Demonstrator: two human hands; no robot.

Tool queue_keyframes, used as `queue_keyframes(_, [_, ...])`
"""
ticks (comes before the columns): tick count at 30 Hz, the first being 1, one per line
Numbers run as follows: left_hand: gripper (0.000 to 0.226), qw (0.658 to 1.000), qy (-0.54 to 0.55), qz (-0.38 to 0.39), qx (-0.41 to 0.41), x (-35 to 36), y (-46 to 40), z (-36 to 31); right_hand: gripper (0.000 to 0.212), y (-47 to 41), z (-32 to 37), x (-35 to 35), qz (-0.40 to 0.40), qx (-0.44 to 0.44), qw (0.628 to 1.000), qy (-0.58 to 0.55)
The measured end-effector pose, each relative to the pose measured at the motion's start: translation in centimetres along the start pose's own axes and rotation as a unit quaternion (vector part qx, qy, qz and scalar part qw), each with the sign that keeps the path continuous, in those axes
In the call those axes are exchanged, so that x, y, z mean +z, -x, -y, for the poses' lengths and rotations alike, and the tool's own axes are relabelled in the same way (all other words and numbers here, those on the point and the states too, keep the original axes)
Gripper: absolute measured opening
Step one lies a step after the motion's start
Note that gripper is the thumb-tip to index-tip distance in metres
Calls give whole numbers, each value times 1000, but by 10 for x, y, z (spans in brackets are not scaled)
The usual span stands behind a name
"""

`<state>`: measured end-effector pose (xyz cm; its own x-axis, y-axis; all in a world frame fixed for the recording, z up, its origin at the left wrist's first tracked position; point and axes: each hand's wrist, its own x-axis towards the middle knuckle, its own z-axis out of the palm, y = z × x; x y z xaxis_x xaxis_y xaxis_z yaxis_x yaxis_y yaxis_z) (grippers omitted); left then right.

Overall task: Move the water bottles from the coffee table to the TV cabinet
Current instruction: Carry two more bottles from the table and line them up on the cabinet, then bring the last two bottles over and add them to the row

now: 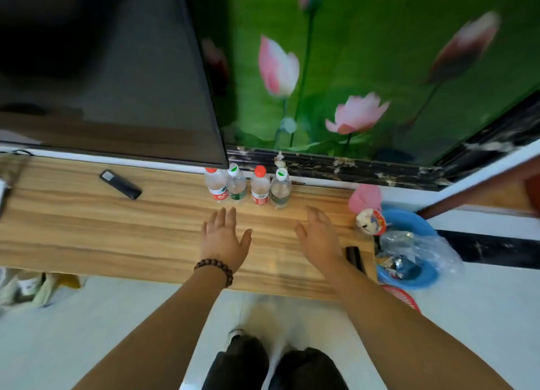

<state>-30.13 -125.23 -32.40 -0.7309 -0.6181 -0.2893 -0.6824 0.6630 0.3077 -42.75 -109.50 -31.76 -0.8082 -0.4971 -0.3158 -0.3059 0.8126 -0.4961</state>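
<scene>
Several clear water bottles stand upright in a row at the back of the wooden TV cabinet (117, 232), just right of the TV's corner. From the left: a red-capped bottle (216, 185), a white-capped bottle (236, 185), another red-capped bottle (260, 188), and another white-capped bottle (280, 191). My left hand (223, 237), with a bead bracelet at the wrist, hovers open over the cabinet in front of the left pair. My right hand (320, 234) hovers open in front and to the right of the row. Neither hand touches a bottle.
A black TV (102, 68) fills the upper left. A black remote (120, 184) lies on the cabinet left of the bottles. A pink object (365, 198), a small jar (370, 221) and a dark item (355, 256) sit at the cabinet's right end. A blue basin (409, 255) with plastic bags stands on the floor.
</scene>
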Motion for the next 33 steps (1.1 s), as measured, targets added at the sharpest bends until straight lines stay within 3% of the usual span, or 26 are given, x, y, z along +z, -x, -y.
queue_keyframes(8, [68,1000,3,5,-27,-99,114,-8,54,105,47,-79,19,-19,1000,13])
queue_keyframes(22, [69,975,68,-60,-204,-98,231,9,51,160,100,-59,86,-200,974,70])
queue_keyframes(27, [69,934,116,-112,-319,-88,292,39,49,196,137,-21,139,-306,936,104])
queue_keyframes(33, [68,837,158,-171,-495,-77,398,91,49,269,196,41,232,-450,854,123])
